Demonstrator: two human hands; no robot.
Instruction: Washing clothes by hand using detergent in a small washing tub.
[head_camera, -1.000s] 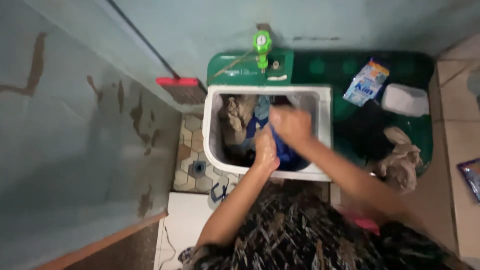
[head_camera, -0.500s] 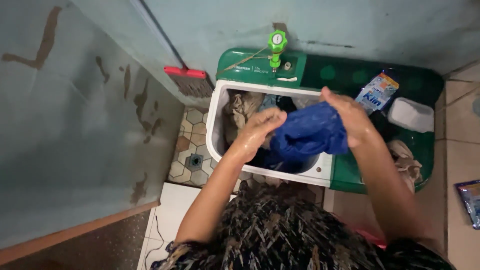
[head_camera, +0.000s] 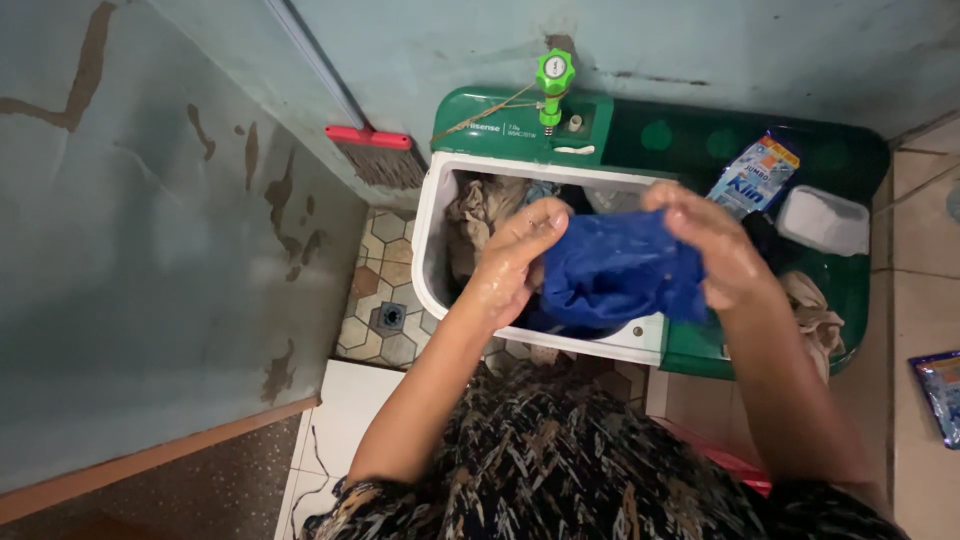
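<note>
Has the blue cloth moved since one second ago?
Yes. The blue cloth rose out of the white tub, now held above its front rim.

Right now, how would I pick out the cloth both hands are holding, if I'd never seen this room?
Find the green washer against the back wall, then its white open tub on the left. The blue cloth is stretched above the tub between the left hand and right hand. It is bright blue; the laundry below it is mostly beige.

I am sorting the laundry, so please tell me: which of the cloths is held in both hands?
The blue cloth, stretched between the left hand and right hand above the tub. The beige cloths lie untouched: one in the tub, one on the green lid.
</note>
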